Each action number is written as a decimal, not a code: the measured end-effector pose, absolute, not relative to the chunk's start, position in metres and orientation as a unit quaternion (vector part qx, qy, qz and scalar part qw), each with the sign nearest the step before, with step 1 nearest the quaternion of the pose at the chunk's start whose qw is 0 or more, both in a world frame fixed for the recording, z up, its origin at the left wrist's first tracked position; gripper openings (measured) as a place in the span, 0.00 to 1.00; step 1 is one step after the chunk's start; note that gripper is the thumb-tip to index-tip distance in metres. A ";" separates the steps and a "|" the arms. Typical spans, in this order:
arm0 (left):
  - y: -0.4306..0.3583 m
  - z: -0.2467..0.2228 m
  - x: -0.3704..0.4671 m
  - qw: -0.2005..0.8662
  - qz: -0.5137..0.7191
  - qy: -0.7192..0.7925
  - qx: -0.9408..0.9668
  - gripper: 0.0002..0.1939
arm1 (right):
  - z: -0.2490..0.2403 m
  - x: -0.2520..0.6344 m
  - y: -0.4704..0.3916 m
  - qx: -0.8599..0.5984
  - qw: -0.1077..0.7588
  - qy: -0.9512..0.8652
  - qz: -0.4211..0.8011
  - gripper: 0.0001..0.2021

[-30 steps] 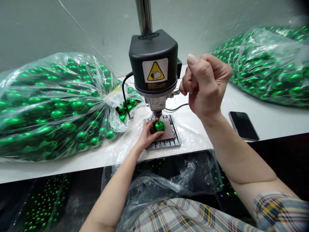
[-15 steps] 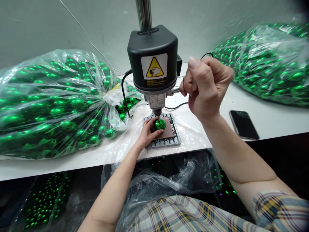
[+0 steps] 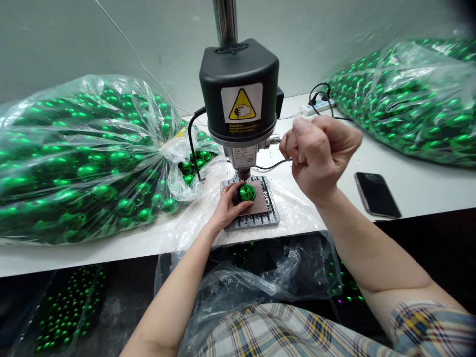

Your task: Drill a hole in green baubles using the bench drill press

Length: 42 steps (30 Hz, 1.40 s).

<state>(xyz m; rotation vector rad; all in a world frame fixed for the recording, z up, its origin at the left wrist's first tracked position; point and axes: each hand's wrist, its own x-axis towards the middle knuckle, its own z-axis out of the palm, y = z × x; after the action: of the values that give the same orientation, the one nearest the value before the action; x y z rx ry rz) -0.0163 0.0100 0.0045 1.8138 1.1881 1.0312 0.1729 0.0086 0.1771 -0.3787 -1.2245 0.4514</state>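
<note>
A shiny green bauble [image 3: 247,193] rests on a brownish board [image 3: 263,202] over the slotted metal base [image 3: 274,216] of a bench drill press [image 3: 238,62]. My left hand [image 3: 228,206] grips it from the left, thumb in front and fingers behind. Directly above, the drill chuck [image 3: 244,173] sits close to the bauble's top; whether the bit touches it I cannot tell. My right hand [image 3: 320,156] is closed in a fist at the end of the press's feed lever [image 3: 274,140], most of which the fingers hide.
Large clear bags of green baubles lie left [image 3: 82,168] and right [image 3: 416,104] on the white table. A phone [image 3: 377,194] lies near the front edge, and a power strip [image 3: 317,107] stands behind. Clear plastic sheeting [image 3: 260,277] hangs below the edge. Dark shavings surround the base.
My right hand has come down slightly with the lever, uncovering the power strip behind. My left hand keeps its hold on the bauble. The view has shifted a little.
</note>
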 end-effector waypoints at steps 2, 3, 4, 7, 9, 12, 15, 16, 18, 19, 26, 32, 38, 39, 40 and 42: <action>0.010 0.004 -0.017 0.365 0.399 0.461 0.704 0.34 | 0.172 0.174 0.008 -0.154 0.775 -0.578 0.202 0.30; 0.009 0.004 -0.017 0.366 0.398 0.460 0.704 0.34 | 0.171 0.175 0.008 -0.146 0.775 -0.583 0.198 0.30; 0.009 0.004 -0.017 0.367 0.397 0.459 0.705 0.34 | 0.170 0.175 0.009 -0.136 0.774 -0.587 0.194 0.29; 0.009 0.005 -0.016 0.362 0.398 0.462 0.705 0.33 | 0.168 0.175 0.010 -0.111 0.775 -0.595 0.180 0.28; 0.009 0.005 -0.016 0.358 0.399 0.463 0.706 0.33 | 0.168 0.175 0.011 -0.105 0.775 -0.598 0.174 0.28; 0.009 0.004 -0.016 0.359 0.400 0.459 0.708 0.33 | 0.168 0.175 0.011 -0.125 0.778 -0.591 0.175 0.29; 0.009 0.003 -0.016 0.363 0.406 0.457 0.703 0.33 | 0.173 0.175 0.008 -0.156 0.777 -0.579 0.192 0.29; 0.009 0.002 -0.016 0.364 0.407 0.457 0.702 0.33 | 0.176 0.175 0.006 -0.166 0.775 -0.576 0.200 0.28; 0.009 0.002 -0.015 0.366 0.408 0.458 0.700 0.33 | 0.181 0.175 0.003 -0.179 0.772 -0.572 0.212 0.27; 0.009 0.002 -0.015 0.366 0.407 0.458 0.700 0.33 | 0.184 0.175 0.002 -0.185 0.770 -0.571 0.215 0.27; 0.008 0.003 -0.015 0.365 0.416 0.453 0.699 0.32 | 0.202 0.172 0.015 -0.175 0.781 -0.553 0.231 0.26; 0.002 0.005 -0.014 0.435 0.467 0.448 0.627 0.31 | 0.221 0.171 0.030 -0.219 0.767 -0.542 0.266 0.30; -0.023 0.017 -0.025 0.490 0.592 0.469 0.435 0.30 | 0.226 0.169 0.031 -0.229 0.764 -0.528 0.291 0.28; -0.027 0.021 -0.028 0.525 0.603 0.453 0.393 0.29 | 0.226 0.168 0.030 -0.226 0.767 -0.526 0.291 0.27; -0.031 0.025 -0.030 0.565 0.607 0.433 0.353 0.26 | 0.226 0.168 0.029 -0.223 0.769 -0.523 0.292 0.26; -0.035 0.033 -0.035 0.637 0.598 0.394 0.286 0.20 | 0.227 0.167 0.027 -0.215 0.771 -0.520 0.298 0.25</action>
<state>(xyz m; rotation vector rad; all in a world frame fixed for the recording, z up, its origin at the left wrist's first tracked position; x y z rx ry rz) -0.0349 -0.0355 0.0334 0.6534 0.8995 1.3657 0.1667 0.0273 0.2266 -0.4669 -1.1268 0.6462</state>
